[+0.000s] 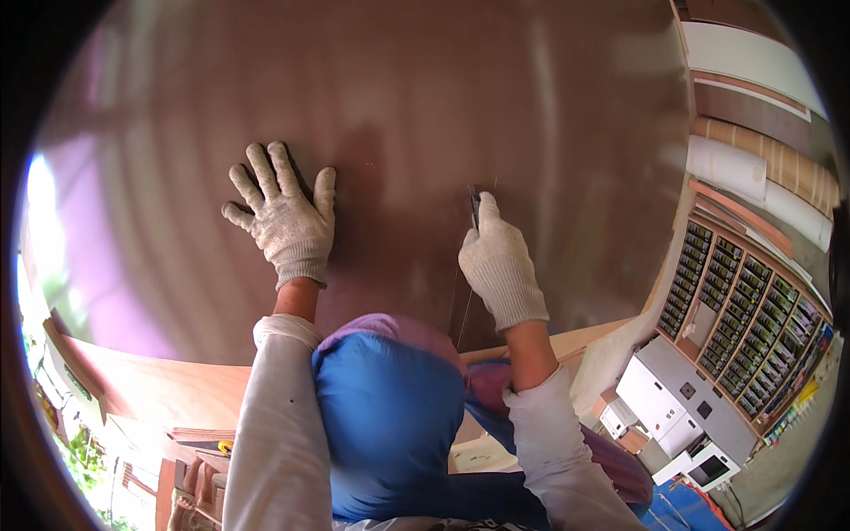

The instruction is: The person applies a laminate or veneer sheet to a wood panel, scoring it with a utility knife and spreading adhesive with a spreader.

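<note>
A large glossy dark brown sheet fills most of the view. My left hand, in a white knit glove, lies flat on it with fingers spread. My right hand, also gloved, is closed around a slim dark cutting tool whose tip touches the sheet. A thin scored line runs from the tool back toward me. My white sleeves and a blue and purple garment show below.
Plywood boards lie under the sheet at the lower left. On the right stand a rack of small sample tiles, a white machine and stacked panels. Bright daylight comes in at the far left.
</note>
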`<control>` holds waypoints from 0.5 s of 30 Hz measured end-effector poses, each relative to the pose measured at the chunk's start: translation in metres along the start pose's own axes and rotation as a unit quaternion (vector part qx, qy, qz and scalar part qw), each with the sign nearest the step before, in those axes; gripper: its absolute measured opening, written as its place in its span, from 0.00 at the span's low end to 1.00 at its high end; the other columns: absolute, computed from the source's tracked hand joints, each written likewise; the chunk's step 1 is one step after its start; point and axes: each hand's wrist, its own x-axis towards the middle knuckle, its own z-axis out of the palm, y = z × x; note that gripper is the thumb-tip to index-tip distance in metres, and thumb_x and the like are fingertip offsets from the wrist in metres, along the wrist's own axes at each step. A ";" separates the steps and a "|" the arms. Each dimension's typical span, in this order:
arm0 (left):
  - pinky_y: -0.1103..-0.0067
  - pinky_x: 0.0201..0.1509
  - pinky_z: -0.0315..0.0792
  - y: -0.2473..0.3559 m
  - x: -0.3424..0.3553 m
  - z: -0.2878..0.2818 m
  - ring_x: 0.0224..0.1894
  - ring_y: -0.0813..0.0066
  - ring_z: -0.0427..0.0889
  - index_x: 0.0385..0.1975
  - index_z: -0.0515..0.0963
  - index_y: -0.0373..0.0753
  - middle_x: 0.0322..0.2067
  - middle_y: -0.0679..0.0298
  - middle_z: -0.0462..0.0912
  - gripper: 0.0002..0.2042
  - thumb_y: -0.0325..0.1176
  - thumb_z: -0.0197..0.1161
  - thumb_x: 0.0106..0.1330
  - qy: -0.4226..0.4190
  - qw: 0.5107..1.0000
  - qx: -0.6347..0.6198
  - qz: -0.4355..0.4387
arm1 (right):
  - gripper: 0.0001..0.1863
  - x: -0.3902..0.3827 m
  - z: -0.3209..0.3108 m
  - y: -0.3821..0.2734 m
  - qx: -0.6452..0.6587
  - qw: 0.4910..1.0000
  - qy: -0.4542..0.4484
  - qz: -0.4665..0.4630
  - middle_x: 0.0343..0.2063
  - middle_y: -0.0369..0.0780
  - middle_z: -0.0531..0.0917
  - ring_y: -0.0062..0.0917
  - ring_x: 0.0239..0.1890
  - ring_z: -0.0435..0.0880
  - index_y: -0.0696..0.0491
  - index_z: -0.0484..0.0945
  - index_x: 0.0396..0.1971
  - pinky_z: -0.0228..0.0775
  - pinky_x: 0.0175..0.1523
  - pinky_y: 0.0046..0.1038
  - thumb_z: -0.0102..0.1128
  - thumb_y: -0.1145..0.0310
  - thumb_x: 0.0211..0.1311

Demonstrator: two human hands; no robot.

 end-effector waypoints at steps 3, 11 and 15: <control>0.34 0.75 0.40 0.000 0.000 -0.001 0.80 0.41 0.47 0.77 0.60 0.43 0.79 0.53 0.54 0.40 0.66 0.48 0.75 0.006 1.000 0.000 0.002 | 0.30 0.002 -0.004 0.002 0.002 1.000 -0.022 0.014 0.43 0.60 0.85 0.54 0.48 0.86 0.56 0.63 0.72 0.79 0.54 0.50 0.52 0.67 0.72; 0.33 0.75 0.40 -0.002 0.000 -0.005 0.81 0.41 0.45 0.77 0.58 0.43 0.80 0.54 0.52 0.40 0.67 0.47 0.75 -0.013 1.000 0.000 -0.003 | 0.31 -0.004 0.008 0.005 0.019 0.998 -0.042 0.038 0.45 0.59 0.85 0.55 0.50 0.86 0.53 0.59 0.74 0.78 0.56 0.51 0.51 0.64 0.74; 0.35 0.76 0.39 0.002 0.000 -0.010 0.81 0.43 0.44 0.79 0.55 0.44 0.81 0.55 0.49 0.41 0.66 0.45 0.76 -0.043 0.999 0.017 -0.009 | 0.32 -0.027 0.021 0.020 0.026 0.998 -0.046 0.032 0.42 0.60 0.85 0.55 0.47 0.87 0.54 0.59 0.74 0.79 0.54 0.51 0.51 0.66 0.72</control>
